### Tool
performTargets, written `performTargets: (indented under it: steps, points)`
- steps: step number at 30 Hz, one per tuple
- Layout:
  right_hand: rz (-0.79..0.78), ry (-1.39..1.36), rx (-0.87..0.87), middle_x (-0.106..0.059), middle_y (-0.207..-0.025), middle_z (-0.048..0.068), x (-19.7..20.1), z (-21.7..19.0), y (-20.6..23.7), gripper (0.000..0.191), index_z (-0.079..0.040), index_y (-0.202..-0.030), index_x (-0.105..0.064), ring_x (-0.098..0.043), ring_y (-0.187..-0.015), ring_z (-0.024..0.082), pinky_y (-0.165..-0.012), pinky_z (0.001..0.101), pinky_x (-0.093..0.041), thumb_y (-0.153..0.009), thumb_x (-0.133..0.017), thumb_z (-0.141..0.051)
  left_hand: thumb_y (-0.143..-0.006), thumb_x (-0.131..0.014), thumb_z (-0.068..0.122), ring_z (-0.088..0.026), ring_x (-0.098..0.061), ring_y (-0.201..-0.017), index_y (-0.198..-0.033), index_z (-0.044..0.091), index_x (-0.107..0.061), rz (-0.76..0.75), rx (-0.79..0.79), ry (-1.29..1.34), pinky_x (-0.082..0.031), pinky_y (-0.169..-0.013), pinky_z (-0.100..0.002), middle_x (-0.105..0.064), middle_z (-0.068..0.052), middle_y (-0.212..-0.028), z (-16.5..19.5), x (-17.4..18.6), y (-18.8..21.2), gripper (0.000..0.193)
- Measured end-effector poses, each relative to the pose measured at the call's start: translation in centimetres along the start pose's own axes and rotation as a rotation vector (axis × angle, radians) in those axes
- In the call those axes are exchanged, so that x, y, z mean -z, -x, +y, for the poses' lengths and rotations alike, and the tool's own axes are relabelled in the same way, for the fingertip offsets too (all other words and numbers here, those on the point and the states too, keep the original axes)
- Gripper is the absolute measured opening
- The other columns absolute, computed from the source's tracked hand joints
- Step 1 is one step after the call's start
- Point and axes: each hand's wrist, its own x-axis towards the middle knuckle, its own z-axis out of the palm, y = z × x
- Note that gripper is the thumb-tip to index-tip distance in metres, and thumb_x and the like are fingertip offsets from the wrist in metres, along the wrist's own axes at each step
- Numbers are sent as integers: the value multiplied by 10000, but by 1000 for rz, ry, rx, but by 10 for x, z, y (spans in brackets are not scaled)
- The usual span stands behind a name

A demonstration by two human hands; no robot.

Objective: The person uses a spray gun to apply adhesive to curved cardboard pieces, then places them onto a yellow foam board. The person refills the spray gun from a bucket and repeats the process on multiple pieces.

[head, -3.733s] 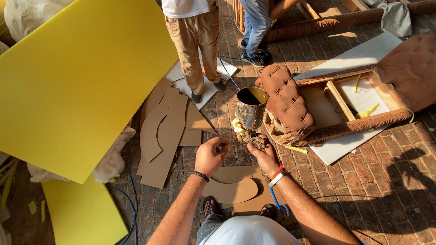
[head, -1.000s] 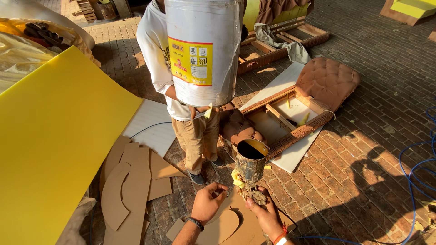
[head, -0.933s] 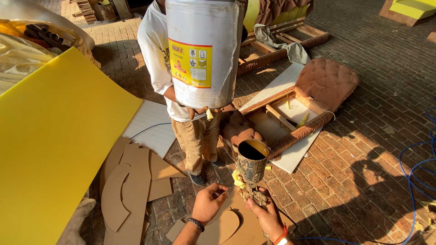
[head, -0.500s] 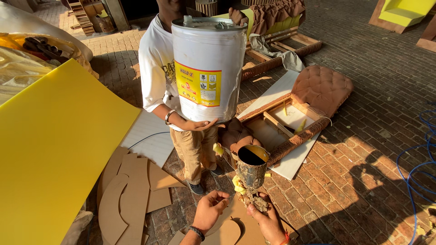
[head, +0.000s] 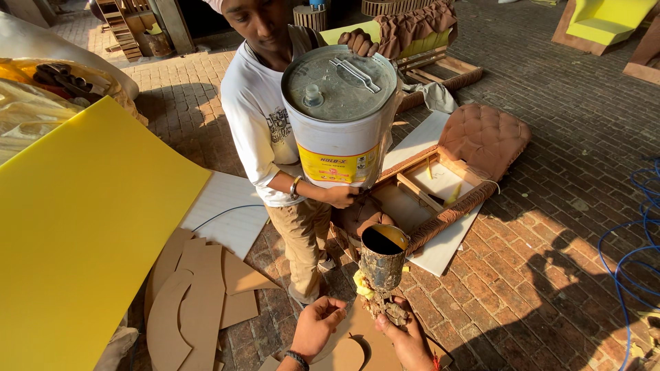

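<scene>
My right hand [head: 405,336] grips the crusted base of a dirty open tin can [head: 382,260] and holds it upright over the brick floor. My left hand [head: 317,325] hovers just left of the can's base, fingers curled, holding nothing that I can see. A person in a white shirt [head: 256,113] stands right in front of me and holds a large white metal drum [head: 342,113] with a yellow label against the chest. The drum sits above and behind the can. One of the person's hands supports its bottom, the other rests on its top rim.
A big yellow foam sheet [head: 82,227] fills the left side. Cut cardboard shapes [head: 196,302] lie on the bricks beside it. A tufted brown sofa frame [head: 447,178] lies on a white sheet behind the can. Blue cable [head: 639,233] coils at the right.
The person with the drum has come close and lowered it so its top shows. The view has tilted up from the floor. My right hand has kept hold of the can.
</scene>
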Motion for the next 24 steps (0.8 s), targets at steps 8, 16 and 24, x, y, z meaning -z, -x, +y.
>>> performTargets:
  steps: [8,16,24]
  points:
    - [-23,34,5,-717,-1090,79,-14,-15,23,513,-94,-1383,-501,-708,-934,189,-858,379,-613,-909,-686,-160,-923,-697,198,-80,-613,-643,-1064,81,-760,27,33,-137,-510,-605,-253,-723,18,-766,-3,-8,3,194]
    - [-146,55,159,-706,-1069,123,-18,-21,25,522,-76,-1428,-516,-696,-912,210,-846,396,-617,-946,-698,-163,-934,-707,212,-82,-613,-654,-1053,76,-763,45,-34,-112,-524,-614,-265,-706,0,-779,-5,-10,12,189]
    - [-109,85,-64,-716,-1139,80,-21,-25,33,636,-160,-1490,-402,-711,-1017,206,-931,395,-590,-921,-677,-232,-925,-714,193,-89,-611,-659,-1053,60,-765,82,-38,-87,-519,-613,-272,-698,-8,-782,-13,-10,21,191]
